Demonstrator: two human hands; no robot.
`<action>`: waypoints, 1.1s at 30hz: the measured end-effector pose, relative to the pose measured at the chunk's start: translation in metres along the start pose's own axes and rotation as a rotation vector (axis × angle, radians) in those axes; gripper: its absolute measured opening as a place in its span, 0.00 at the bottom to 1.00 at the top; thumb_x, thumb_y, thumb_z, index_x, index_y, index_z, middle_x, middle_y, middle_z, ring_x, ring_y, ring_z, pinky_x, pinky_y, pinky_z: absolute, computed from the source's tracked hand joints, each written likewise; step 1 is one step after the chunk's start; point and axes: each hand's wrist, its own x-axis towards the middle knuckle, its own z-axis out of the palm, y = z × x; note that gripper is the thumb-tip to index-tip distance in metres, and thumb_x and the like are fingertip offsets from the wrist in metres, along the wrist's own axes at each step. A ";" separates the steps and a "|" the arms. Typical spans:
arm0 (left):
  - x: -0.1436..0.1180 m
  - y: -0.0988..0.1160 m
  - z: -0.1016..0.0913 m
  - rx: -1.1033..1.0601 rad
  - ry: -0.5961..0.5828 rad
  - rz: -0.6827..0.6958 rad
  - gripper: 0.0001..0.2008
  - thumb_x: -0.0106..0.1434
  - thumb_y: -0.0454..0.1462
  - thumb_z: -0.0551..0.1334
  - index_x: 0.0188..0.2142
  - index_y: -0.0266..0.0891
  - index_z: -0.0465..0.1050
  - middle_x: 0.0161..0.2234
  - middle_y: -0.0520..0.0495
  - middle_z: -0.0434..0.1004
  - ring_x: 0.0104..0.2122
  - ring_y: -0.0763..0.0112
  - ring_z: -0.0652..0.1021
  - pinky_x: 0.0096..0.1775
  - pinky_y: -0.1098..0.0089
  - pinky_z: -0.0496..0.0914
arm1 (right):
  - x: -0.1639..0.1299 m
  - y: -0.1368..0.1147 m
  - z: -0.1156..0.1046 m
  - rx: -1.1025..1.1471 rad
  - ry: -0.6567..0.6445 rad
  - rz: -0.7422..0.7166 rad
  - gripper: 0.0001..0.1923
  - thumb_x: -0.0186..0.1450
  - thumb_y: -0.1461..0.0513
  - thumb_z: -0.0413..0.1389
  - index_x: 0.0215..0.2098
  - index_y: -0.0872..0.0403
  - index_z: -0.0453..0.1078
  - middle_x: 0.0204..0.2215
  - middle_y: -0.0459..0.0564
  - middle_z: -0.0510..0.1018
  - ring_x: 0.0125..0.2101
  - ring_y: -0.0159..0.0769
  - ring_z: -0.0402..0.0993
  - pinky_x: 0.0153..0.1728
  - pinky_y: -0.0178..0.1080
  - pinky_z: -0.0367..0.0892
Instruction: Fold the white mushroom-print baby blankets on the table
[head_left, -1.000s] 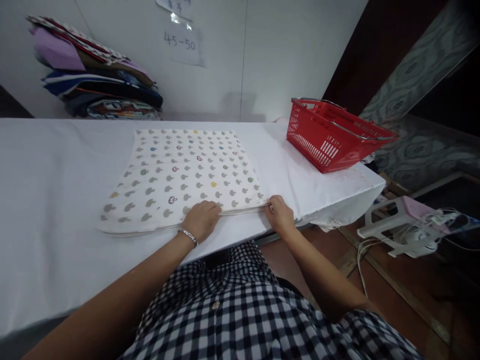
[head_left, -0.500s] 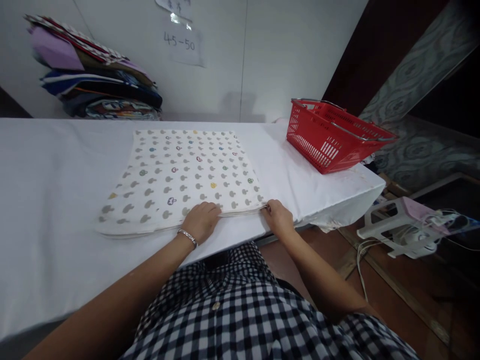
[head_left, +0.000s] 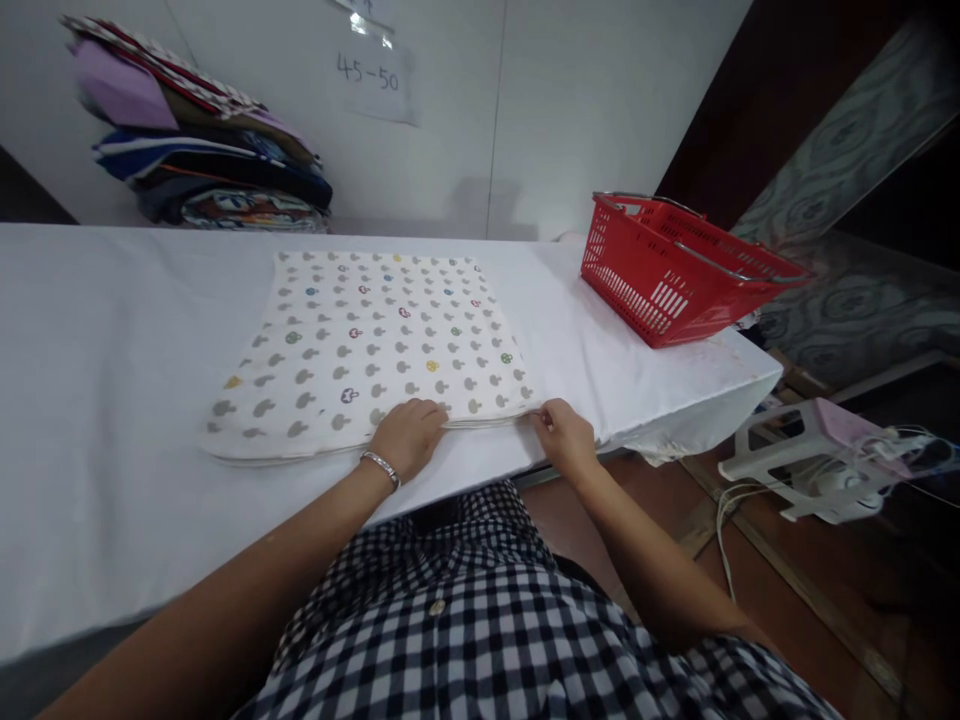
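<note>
A folded white cloth (head_left: 375, 340) printed with small grey and coloured shapes lies flat on the white padded table (head_left: 112, 400). My left hand (head_left: 409, 435), with a bracelet on the wrist, presses down on the cloth's near edge. My right hand (head_left: 564, 437) pinches the cloth's near right corner, where several layers show.
A red plastic basket (head_left: 675, 265) with metal handles stands at the table's right end. A pile of folded fabrics (head_left: 202, 150) lies at the back left against the wall. Right of the table, a white stand with cables (head_left: 817, 460) sits on the floor.
Both hands stay on the cloth's near edge. The view has shifted slightly; the cloth and hands look almost unmoved.
</note>
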 end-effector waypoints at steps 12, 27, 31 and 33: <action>-0.001 0.001 0.002 -0.010 0.021 0.003 0.09 0.63 0.36 0.51 0.37 0.39 0.69 0.38 0.45 0.71 0.38 0.63 0.69 0.40 0.63 0.64 | 0.013 -0.023 0.006 -0.106 -0.181 -0.272 0.12 0.67 0.59 0.44 0.37 0.49 0.70 0.33 0.47 0.74 0.34 0.33 0.68 0.28 0.33 0.58; -0.001 0.000 0.003 -0.017 0.028 0.014 0.10 0.62 0.36 0.52 0.37 0.38 0.70 0.37 0.44 0.71 0.38 0.62 0.69 0.40 0.62 0.64 | 0.039 -0.024 0.002 -0.280 -0.337 -0.555 0.11 0.66 0.63 0.45 0.34 0.54 0.69 0.33 0.51 0.75 0.30 0.35 0.69 0.25 0.34 0.55; -0.002 0.000 0.003 -0.018 0.034 0.010 0.10 0.62 0.36 0.51 0.37 0.38 0.70 0.37 0.44 0.71 0.38 0.62 0.69 0.39 0.62 0.64 | 0.034 -0.018 -0.004 -0.260 -0.307 -0.603 0.12 0.66 0.63 0.43 0.37 0.54 0.68 0.34 0.50 0.74 0.31 0.35 0.67 0.26 0.34 0.54; -0.002 0.001 0.002 -0.018 0.019 0.004 0.09 0.62 0.36 0.52 0.37 0.38 0.70 0.37 0.44 0.71 0.38 0.62 0.69 0.40 0.62 0.64 | 0.030 -0.014 -0.007 -0.241 -0.313 -0.616 0.12 0.66 0.62 0.43 0.36 0.53 0.68 0.34 0.49 0.74 0.31 0.34 0.66 0.26 0.34 0.54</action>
